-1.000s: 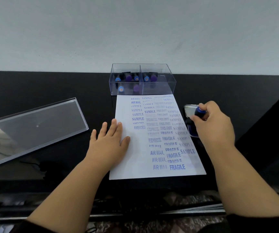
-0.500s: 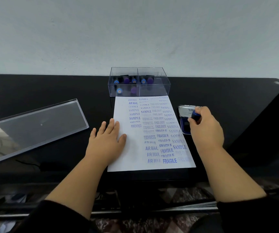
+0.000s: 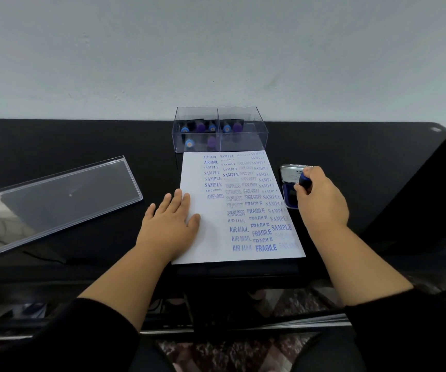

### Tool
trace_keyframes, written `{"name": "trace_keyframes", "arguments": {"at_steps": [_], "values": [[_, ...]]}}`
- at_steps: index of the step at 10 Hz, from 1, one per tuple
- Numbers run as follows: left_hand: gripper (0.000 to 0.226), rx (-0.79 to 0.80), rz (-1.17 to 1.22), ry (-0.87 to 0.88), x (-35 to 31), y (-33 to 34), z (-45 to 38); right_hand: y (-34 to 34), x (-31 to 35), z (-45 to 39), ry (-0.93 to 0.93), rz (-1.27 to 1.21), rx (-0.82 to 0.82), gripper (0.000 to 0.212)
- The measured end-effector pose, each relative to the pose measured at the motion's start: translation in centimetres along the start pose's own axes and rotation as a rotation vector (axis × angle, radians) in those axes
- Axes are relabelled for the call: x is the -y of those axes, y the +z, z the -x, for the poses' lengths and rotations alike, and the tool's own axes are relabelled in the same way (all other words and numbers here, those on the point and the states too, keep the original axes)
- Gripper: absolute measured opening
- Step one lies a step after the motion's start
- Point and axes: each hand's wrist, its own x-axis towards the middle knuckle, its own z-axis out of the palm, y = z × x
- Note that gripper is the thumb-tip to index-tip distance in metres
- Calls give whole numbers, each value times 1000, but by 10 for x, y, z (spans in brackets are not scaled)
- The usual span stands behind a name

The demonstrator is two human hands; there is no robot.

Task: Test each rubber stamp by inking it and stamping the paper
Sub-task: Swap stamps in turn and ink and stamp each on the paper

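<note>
Pinching a blue-handled rubber stamp [image 3: 304, 180] between curled fingers and thumb, the right hand [image 3: 321, 202] holds it down over the open ink pad [image 3: 289, 196], just right of the paper [image 3: 216, 237]. The stamp's face is hidden behind the fingers, so it probably touches the pad, though contact cannot be seen. The pad's raised lid [image 3: 291, 173] bears lettering too small and partly covered to read.

The left hand [image 3: 170, 224] lies flat on the paper's left edge, fingers straight and close together, thumb apart. The sheet carries rows of blue impressions: AIR MAIL, SAMPLE, FAX OUT, EXPRESS, FRAGILE, AMENDED; several are faint or doubled.

At the paper's far edge stands a clear divided box [image 3: 219, 130] with more stamps [image 3: 211, 127] inside, blue and purple tops showing; their exact count is hard to make out through the walls. Well to the left lies the clear lid [image 3: 63, 200].

Everything rests on a black table [image 3: 82, 146] against a pale wall [image 3: 216, 55]. Dark sleeves are cut off by the near edge.
</note>
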Motion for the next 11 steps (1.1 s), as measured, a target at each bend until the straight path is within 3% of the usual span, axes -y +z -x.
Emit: {"name": "trace_keyframes", "arguments": {"at_steps": [4, 6, 11], "values": [[59, 18, 3, 2, 0, -1, -6, 1, 1, 2, 36, -52, -27, 13], [59, 15, 0, 2, -1, -2, -5, 1, 17, 6, -42, -91, -25, 19], [59, 8, 22, 4, -1, -1, -6, 45, 73, 26, -223, -151, 166, 22]]}}
